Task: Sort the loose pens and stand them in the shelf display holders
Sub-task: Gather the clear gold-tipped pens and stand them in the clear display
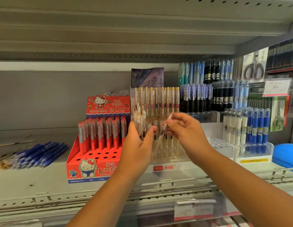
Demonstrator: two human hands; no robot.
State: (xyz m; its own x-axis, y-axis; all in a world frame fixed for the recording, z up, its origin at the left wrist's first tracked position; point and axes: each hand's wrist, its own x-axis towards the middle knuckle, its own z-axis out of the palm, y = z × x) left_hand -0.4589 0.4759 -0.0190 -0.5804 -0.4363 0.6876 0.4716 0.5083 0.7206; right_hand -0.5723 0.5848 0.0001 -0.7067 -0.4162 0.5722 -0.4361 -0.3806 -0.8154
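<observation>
Pinching one clear pen [170, 115], the right grip [183, 130] is holding it slanted, lower end leftward, in front of the acrylic holder [173, 154]; the left grip [137, 143] is clutching a pen bundle [140, 118].

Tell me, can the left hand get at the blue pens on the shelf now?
Probably not yet: the left hand grips a bundle of clear pens, and the red box stands between it and the blue pens.
</observation>
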